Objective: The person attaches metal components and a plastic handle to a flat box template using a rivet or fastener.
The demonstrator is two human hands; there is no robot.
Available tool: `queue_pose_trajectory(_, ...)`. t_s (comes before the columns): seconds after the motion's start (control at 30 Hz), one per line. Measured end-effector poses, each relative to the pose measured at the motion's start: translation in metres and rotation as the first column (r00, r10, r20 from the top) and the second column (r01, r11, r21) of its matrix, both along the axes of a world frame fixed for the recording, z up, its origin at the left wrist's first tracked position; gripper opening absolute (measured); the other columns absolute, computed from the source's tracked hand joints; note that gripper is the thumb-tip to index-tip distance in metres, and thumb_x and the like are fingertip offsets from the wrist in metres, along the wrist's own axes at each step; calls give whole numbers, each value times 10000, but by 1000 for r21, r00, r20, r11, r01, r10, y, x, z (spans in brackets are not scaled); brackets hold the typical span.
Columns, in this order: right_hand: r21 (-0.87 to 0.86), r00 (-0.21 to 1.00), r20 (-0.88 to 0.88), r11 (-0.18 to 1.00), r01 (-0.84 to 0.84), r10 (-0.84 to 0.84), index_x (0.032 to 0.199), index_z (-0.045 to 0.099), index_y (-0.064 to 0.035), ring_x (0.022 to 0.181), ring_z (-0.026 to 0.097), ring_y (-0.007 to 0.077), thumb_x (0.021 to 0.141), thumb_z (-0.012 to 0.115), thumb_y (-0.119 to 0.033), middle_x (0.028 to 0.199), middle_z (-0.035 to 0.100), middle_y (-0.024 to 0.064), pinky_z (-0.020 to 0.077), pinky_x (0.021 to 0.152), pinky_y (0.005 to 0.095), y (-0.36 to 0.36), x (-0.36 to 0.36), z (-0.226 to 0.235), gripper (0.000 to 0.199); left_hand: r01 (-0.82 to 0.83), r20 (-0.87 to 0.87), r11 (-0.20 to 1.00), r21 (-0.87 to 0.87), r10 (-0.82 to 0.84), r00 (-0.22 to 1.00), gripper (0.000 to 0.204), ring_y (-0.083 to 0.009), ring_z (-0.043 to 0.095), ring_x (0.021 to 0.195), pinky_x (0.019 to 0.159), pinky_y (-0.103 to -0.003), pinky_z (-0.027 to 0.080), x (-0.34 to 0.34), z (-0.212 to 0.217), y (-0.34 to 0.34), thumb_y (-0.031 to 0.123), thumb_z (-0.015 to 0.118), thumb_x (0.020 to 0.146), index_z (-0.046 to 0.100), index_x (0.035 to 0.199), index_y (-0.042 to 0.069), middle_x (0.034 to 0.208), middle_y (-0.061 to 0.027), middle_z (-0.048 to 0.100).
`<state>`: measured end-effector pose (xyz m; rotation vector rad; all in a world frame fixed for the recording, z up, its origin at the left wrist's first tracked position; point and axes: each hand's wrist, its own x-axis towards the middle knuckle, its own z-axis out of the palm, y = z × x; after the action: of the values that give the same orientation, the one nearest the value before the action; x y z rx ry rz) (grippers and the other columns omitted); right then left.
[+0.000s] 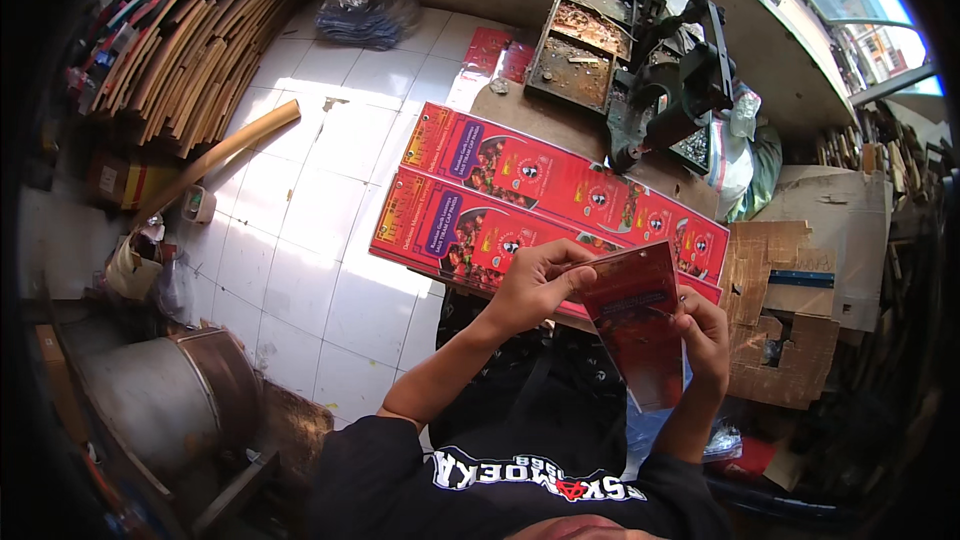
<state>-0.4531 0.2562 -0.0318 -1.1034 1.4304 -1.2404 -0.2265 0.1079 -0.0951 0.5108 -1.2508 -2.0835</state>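
In front of my chest I hold a narrow red printed sheet [640, 325] with a glossy surface, tilted between both hands. My left hand [535, 285] pinches its upper left corner between thumb and fingers. My right hand [705, 332] grips its right edge, fingers curled. Just beyond, two long red printed panels [566, 172] with food pictures and purple labels lie side by side on the work table. Small holes show at their left ends. The near panel is partly covered by my left hand and the held sheet.
A black hand press [690, 90] stands at the table's far right, beside a compartmented metal tray [570, 75] of small parts. Cut cardboard [775, 310] lies to the right. Stacked boards [215, 50] lean at the far left. Plastic-wrapped bundles [365, 15] rest on the tiled floor.
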Motion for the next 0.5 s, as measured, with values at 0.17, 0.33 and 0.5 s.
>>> queue_pose_trajectory(0.17,142,990,-127,987,79,-61,821,580,-19,813,497,74,921,655,-206,859,566,-6,379,743,224,-27,4,-3,225,-41,-52,992,117,48,998,174,-109,659,885,791,-268,564,-1,-8,-9,73,642,928,627,1062,-37,976,-83,691)
queue_pose_trajectory(0.33,153,987,-136,983,106,-86,824,584,-25,769,485,47,923,657,-202,814,555,-35,369,691,205,-51,6,0,215,-129,-16,972,196,135,991,207,-109,667,869,767,-264,571,-3,-8,-8,88,678,909,642,1070,-36,933,-82,706)
queue_pose_trajectory(0.5,178,992,-100,979,99,-82,829,590,-21,756,488,45,916,669,-196,817,559,-37,369,683,201,-66,1,4,211,-204,-31,958,199,214,976,227,-92,655,811,743,-244,552,-5,3,-9,110,694,904,638,1071,-33,902,-72,701)
